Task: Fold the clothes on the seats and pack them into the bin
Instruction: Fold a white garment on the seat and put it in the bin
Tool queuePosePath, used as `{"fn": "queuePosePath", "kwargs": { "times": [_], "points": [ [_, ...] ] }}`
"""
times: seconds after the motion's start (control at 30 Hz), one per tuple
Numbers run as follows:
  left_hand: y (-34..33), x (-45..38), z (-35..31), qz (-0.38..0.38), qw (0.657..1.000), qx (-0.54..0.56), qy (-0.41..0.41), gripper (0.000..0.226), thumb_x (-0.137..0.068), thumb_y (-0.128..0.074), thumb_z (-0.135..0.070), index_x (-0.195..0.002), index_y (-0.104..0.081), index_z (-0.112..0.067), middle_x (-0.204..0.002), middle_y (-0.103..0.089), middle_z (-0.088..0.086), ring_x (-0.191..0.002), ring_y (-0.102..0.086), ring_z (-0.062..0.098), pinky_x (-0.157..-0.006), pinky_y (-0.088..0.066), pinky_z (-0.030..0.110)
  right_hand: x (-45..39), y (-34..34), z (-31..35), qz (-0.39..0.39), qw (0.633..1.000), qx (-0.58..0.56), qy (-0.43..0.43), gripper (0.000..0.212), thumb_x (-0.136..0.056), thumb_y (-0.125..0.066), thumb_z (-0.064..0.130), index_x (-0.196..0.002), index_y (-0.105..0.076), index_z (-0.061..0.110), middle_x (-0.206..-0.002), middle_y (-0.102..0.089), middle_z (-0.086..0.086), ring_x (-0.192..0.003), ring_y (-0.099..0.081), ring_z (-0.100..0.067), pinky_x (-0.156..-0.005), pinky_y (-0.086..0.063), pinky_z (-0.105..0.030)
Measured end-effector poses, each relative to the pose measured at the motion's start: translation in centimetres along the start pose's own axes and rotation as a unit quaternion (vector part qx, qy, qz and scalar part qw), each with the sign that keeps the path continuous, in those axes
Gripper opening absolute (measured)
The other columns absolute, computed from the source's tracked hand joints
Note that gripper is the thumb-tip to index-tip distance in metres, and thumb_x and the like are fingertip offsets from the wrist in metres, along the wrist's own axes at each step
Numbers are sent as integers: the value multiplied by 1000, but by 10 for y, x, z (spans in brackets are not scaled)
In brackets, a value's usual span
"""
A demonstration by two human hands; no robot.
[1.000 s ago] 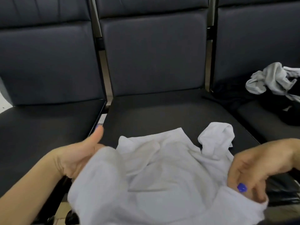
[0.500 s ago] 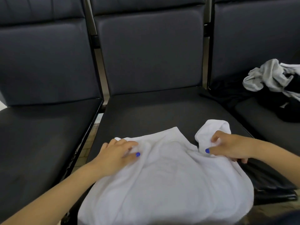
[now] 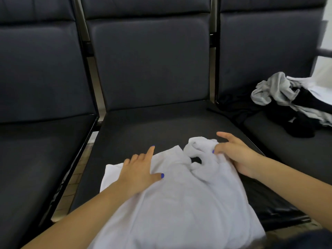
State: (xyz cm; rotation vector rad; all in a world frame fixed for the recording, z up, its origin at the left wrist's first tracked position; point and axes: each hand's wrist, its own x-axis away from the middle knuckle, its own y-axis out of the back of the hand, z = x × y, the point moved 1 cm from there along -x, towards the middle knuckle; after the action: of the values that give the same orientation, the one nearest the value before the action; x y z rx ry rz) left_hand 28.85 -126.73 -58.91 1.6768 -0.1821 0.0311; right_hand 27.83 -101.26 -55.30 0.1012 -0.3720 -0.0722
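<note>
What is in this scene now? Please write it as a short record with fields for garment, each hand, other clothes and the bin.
garment: white garment spread on the middle seat, its near edge hanging over the seat front
left hand: left hand lies flat on the garment's left part, fingers straight
right hand: right hand pinches the bunched cloth at the garment's far right corner
other clothes: pile of grey, white and black clothes on the right seat, unfolded
left seat: nothing lies on the part in view
bin: not in view
</note>
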Motion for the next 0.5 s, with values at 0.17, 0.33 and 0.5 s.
{"fn": "queuePosePath", "kwargs": {
  "times": [0.17,0.33,0.5],
  "points": [
    [5,8,19,45,996,52,51,20,-92,-50,-44,-94,-45,-24,-98,-56,-2,-94,-57,22,-73,-40,30,-8,31,1,-110,991,-67,-23,62,-81,-58,-7,-138,-44,12,-126,-54,-17,-101,-56,-28,-72,-48,-33],
    [33,29,56,125,974,124,141,22,-81,-58,-32,-74,-45,-16,-81,-52,-1,-70,-49,14,-56,-32,26,0,45,-3,-47,998,41,-19,53,-78,-72,0,-127,-54,5,-118,-63,-13,-100,-62,-25,-80,-48,-31],
    [53,76,80,259,936,145,191,22,-68,-62,-26,-77,-45,-14,-76,-47,3,-57,-45,18,-44,-28,19,5,15,-15,102,973,205,-37,13,-80,-63,-5,-92,-67,-6,-74,-61,-17,-60,-58,-17,-51,-46,-22]
  ]
}}
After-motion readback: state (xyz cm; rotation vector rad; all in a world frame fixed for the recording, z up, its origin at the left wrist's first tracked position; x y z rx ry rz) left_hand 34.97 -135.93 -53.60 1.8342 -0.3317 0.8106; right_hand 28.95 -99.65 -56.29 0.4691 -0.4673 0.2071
